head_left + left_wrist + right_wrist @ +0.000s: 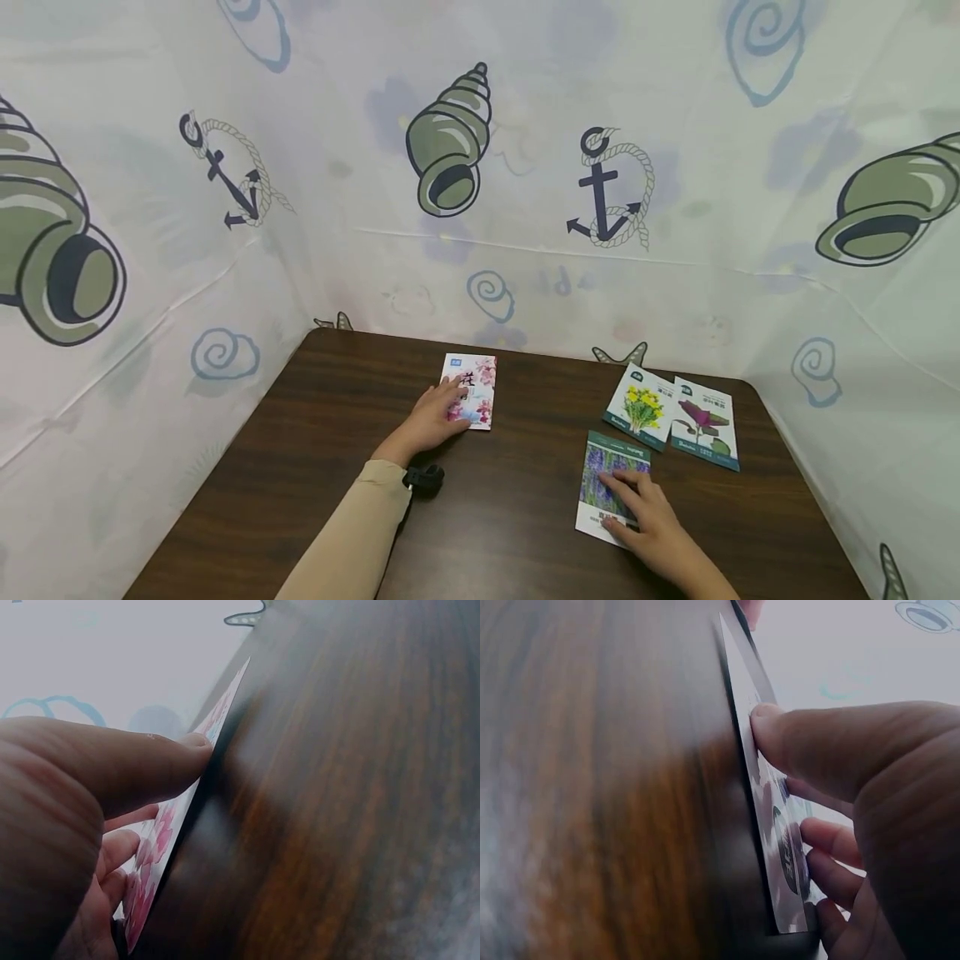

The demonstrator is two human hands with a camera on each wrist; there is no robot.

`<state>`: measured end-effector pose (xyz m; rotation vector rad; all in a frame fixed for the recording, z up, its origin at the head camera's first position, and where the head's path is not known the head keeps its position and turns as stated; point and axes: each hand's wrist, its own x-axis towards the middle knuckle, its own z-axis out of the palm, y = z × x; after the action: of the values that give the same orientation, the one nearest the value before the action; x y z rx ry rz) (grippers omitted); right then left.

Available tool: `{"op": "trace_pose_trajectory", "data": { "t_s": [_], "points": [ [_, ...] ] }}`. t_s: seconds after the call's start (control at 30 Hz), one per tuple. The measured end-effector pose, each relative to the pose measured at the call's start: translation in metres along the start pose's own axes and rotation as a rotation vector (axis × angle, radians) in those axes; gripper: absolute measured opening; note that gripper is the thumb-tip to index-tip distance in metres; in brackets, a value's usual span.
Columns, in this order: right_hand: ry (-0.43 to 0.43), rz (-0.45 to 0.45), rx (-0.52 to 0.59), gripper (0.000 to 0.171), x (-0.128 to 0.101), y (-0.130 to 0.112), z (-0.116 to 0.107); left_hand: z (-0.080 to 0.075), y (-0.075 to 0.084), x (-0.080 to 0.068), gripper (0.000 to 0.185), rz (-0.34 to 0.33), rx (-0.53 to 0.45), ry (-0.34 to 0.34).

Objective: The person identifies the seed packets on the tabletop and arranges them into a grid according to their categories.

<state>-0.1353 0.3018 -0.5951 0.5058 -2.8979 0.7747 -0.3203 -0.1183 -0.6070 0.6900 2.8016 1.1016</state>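
Note:
My left hand [433, 419] rests on a white seed packet [480, 414] with pink blossoms, near the back edge of the table. In the left wrist view the thumb [161, 761] lies at the edge of this pink packet and the other fingers spread over its face. To the right, nearer the front, my right hand [647, 517] touches a seed packet [596, 467] printed with purple lavender. Its thumb [780, 735] presses near that packet's edge in the right wrist view, with the fingers loosely bent on its face. Both packets lie flat on the table.
Beyond the right hand lie two more packets, one with yellow flowers [641, 404] and one with a dark purple flower [705, 417], their edges close together. The dark wooden table [480, 517] meets a patterned cloth backdrop [525, 208] at the back and sides.

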Motion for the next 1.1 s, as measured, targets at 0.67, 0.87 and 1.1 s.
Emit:
{"op": "trace_pose_trajectory", "data": {
  "t_s": [0.67, 0.87, 1.1],
  "points": [
    [0.039, -0.047, 0.046, 0.064, 0.036, -0.007, 0.008, -0.007, 0.016, -0.001, 0.069, -0.008, 0.041, -0.013],
    [0.057, -0.095, 0.039, 0.064, 0.054, -0.004, 0.015, -0.007, 0.014, 0.001, 0.068, -0.002, 0.045, -0.014],
    [-0.009, -0.041, 0.104, 0.062, 0.074, 0.001, 0.018, -0.003, 0.005, 0.001, 0.068, 0.025, 0.015, 0.005]
  ]
}}
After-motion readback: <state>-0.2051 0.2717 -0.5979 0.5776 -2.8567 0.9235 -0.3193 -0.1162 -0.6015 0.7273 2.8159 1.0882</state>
